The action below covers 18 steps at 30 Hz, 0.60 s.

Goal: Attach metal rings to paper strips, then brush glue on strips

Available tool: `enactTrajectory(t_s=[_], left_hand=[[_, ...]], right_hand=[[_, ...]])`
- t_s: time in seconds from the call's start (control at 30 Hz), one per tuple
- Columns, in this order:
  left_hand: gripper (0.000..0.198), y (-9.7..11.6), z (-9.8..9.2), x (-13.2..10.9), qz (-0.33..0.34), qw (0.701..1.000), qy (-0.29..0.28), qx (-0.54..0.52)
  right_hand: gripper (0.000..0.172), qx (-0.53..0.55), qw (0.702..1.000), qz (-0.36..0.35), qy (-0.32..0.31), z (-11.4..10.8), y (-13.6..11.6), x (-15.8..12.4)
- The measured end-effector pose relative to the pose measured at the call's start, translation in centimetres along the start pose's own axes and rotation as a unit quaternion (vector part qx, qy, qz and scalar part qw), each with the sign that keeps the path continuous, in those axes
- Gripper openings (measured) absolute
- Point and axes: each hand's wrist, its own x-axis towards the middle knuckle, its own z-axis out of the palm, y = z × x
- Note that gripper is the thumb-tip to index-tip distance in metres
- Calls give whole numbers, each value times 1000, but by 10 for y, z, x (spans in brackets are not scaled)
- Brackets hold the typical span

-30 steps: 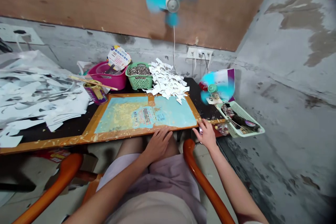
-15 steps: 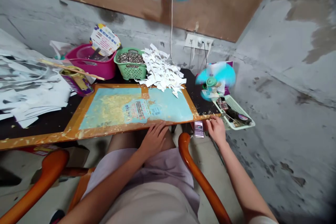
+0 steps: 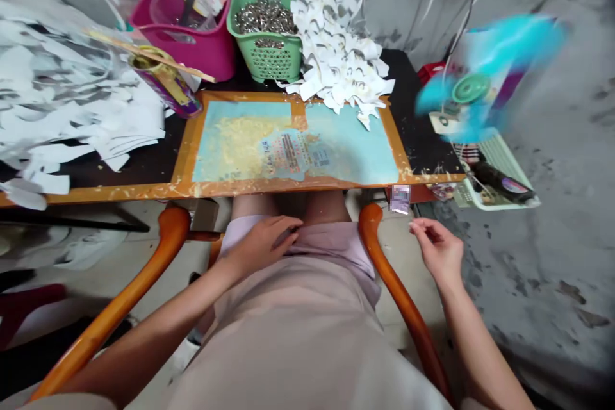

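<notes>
My left hand [image 3: 269,240] lies across my lap just below the table edge, its fingers stretched out over the pale shorts [image 3: 331,243]. A dark gap shows between thumb and fingers. To the right of the chair's arm, my right hand [image 3: 439,250] hangs in the air below the table's front edge. Its fingers are curled, with thumb and forefinger together; whatever is between them, if anything, is too small to tell. In front of me on the table is a light-blue work sheet [image 3: 355,160] framed in brown tape and smeared with dried yellowish residue.
White cut strips [image 3: 110,109] heap at left beside a can [image 3: 168,83] with a stick across it. Behind stand a magenta basket [image 3: 211,45], a green basket [image 3: 273,64] of metal pieces and white pieces [image 3: 336,45]. A spinning fan [image 3: 471,86] and pale tray [image 3: 509,160] are right.
My view has tilted down and moved closer to the table. My right hand has come off the table's edge and back, fingers curling. My left hand has drawn back from the edge onto my lap.
</notes>
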Motion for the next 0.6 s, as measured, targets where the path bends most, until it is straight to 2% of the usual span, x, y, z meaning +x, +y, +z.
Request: enactTrajectory(t_s=[0.1,0.17,0.3,0.4,0.47,0.6], left_hand=[[29,-2,-13,-14,-54,997,7,-48],[28,-2,-20,-23,-86,993,7,-77],[25,-6,-30,-45,-136,981,-35,-133],[26,-12,-33,-62,-132,974,-50,-177],[30,-16,-38,-70,-131,966,-59,-214],[34,-16,-58,-70,-195,940,-61,-274]], right_hand=[[31,5,999,22,-34,10,-27,-12],[39,-11,997,22,-69,19,-48,-20],[53,-34,986,-41,-159,40,-82,-38],[51,-39,974,-69,-212,57,-92,-49],[49,-33,974,-64,-214,67,-95,-50],[59,30,990,-8,-141,83,-105,-36]])
